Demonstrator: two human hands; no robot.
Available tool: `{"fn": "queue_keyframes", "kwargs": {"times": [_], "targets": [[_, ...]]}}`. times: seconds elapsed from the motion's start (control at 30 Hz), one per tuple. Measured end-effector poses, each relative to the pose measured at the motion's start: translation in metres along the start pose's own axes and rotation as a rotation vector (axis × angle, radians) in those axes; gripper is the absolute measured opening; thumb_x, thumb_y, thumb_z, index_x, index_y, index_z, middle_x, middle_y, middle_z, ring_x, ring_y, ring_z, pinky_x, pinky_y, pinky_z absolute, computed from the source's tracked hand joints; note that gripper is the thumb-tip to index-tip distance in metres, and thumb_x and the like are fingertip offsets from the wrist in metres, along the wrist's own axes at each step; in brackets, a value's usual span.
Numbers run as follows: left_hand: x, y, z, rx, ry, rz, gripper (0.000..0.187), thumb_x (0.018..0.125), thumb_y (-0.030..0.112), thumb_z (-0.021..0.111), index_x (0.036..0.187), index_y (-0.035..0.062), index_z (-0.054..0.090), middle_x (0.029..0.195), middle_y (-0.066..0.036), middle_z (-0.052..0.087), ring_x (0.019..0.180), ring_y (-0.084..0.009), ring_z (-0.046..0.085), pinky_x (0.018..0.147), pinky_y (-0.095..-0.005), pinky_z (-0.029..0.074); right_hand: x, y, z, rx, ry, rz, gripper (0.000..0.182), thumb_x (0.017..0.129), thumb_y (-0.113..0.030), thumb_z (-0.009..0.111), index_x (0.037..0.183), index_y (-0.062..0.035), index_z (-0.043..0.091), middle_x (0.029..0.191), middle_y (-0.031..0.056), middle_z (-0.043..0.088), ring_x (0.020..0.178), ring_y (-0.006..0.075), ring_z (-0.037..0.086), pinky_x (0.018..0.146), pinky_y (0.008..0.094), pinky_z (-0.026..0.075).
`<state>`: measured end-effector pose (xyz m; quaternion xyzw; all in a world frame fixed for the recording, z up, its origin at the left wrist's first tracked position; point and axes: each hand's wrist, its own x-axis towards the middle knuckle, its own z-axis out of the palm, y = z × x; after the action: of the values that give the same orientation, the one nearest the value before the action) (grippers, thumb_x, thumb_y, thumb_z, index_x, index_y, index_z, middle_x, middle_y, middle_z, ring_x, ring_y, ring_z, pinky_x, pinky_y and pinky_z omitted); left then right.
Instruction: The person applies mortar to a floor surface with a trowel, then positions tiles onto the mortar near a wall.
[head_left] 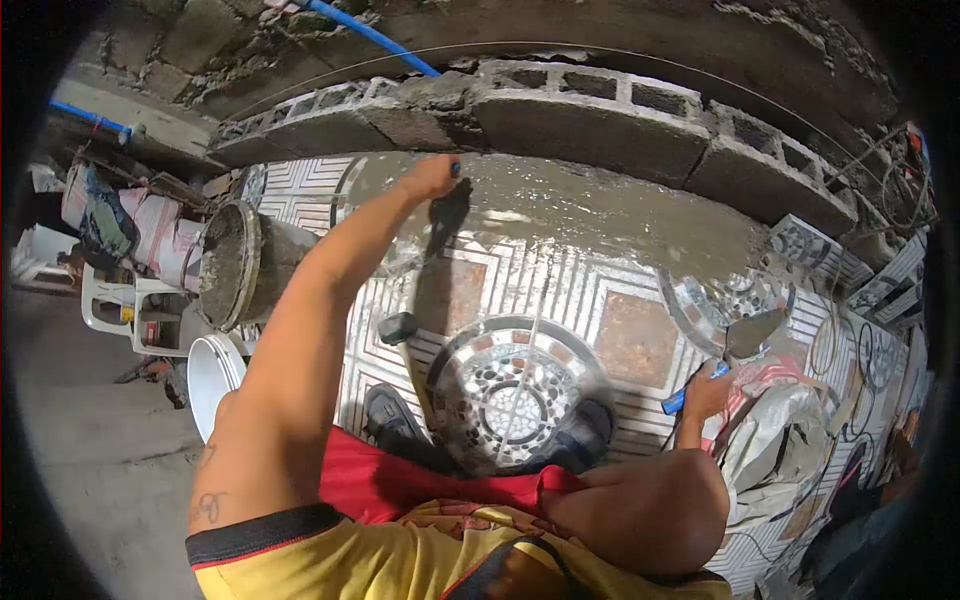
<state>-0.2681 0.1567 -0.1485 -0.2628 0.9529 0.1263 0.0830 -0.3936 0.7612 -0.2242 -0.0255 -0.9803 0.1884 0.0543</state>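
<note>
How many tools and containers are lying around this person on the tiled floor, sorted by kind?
Trowels: 1, blue-handled trowel in the right hand
Hammers: 1, hammer lying on the tiles
Mortar buckets: 1, grey bucket
White buckets: 1, white bucket
Blue-tipped tools: 1, small tool in the left hand
Total: 5
</note>
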Motion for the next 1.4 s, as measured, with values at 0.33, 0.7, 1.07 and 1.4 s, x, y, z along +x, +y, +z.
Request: {"fn": "queue_keyframes", "kwargs": {"times": [0.33,0.7,1.07,1.4], "targets": [[0.019,0.013,-0.059,-0.098,0.33,0.023,0.044,0.095,0.035,0.037,0.092,-0.0007,0.063,0.097,-0.028,0.061,0.093,-0.0454,0.057,0.083,-0.0512,0.045,-0.013,-0.046,-0.042,0.395,-0.043,-0.261,0.055,0.081,-0.019,0.065,0.126,0.0028,0.042,0.117,0.0232,0.052,0.108,0.0333,0.051,0.095,0.039,0.037],[-0.153,-0.211,-0.161,0.037,0.564,0.028,0.055,0.083,0.05,0.061,0.116,0.0073,0.055,0.112,-0.019,0.056,0.104,-0.0361,0.054,0.089,-0.0426,0.043,0.028,-0.262,-0.108,0.095,-0.969,-0.957,0.043,0.086,-0.036,0.054,0.109,0.0002,0.052,0.085,0.0241,0.061,0.079,0.0375,0.058,0.076,0.0417,0.044],[-0.189,-0.261,-0.149,0.019,0.801,-0.088,0.051,0.08,0.046,0.064,0.115,0.0084,0.057,0.108,-0.017,0.06,0.1,-0.0345,0.058,0.085,-0.0432,0.046,-0.084,-0.534,0.081,-0.326,-0.797,-1.482,0.03,0.081,-0.021,0.059,0.103,-0.0011,0.052,0.092,0.0287,0.06,0.089,0.045,0.059,0.07,0.0477,0.046],[-0.223,-0.23,-0.172,-0.18,0.729,-0.241,0.05,0.073,0.04,0.065,0.109,0.0057,0.059,0.109,-0.019,0.061,0.103,-0.0364,0.057,0.088,-0.0432,0.046,-0.089,-0.548,0.064,-0.28,-0.798,-1.487,0.021,0.082,-0.017,0.054,0.09,0.0026,0.056,0.074,0.0237,0.063,0.066,0.0339,0.066,0.056,0.0447,0.05]]}}
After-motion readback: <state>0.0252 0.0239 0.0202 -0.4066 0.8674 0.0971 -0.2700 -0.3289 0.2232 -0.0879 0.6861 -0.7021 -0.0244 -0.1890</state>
